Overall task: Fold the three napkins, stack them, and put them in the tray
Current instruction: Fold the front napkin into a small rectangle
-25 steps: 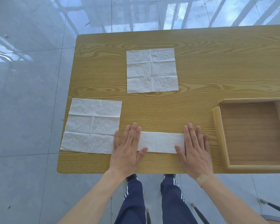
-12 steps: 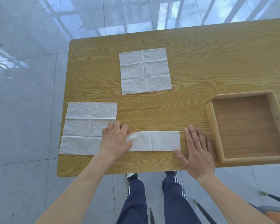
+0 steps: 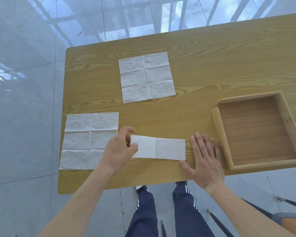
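A white napkin folded into a long strip (image 3: 164, 147) lies near the table's front edge. My left hand (image 3: 117, 149) pinches the strip's left end between thumb and fingers and lifts it slightly. My right hand (image 3: 204, 158) rests flat on the table just right of the strip, fingers spread, thumb at the strip's lower right corner. One unfolded white napkin (image 3: 89, 141) lies flat at the front left, partly under my left hand. Another unfolded napkin (image 3: 146, 76) lies farther back in the middle. An empty wooden tray (image 3: 220, 132) sits at the right.
The wooden table (image 3: 203, 62) ends close to my body, and its left edge runs just beside the front-left napkin. Shiny grey floor tiles surround it. My legs and a chair (image 3: 287, 218) show below the front edge.
My left hand went from flat on the strip's left end to pinching and lifting that end. My right hand slid off the strip's right end onto the table beside it.
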The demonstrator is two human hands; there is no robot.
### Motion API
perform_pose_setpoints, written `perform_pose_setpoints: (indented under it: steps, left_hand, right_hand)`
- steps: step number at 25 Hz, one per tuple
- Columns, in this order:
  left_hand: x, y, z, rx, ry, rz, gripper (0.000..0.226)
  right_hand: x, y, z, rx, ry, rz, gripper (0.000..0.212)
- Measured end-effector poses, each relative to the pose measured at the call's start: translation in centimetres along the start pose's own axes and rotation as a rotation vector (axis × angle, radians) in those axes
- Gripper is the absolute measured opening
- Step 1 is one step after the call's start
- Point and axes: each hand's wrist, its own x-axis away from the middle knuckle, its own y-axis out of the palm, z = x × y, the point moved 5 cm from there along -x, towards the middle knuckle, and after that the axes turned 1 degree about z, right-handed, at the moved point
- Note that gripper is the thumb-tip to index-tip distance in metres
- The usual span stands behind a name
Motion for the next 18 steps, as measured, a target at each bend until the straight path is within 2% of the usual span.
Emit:
perform_pose_setpoints:
  steps: [4,10,18]
  left_hand:
    - [1.0,0.9,3.1,0.147,0.058,0.015,0.040]
    - [1.3,6.7,6.7,0.043,0.126,0.004,0.041]
    - [-0.1,12.4,7.7,-0.057,0.066,0.000,0.040]
  right_hand:
    - [0.0,-0.1,-0.1,-0.001,-0.001,0.019,0.091]
    - [0.0,0.1,0.1,0.009,0.001,0.002,0.093]
    - [0.0,0.3,0.1,-0.001,0.021,-0.018,0.092]
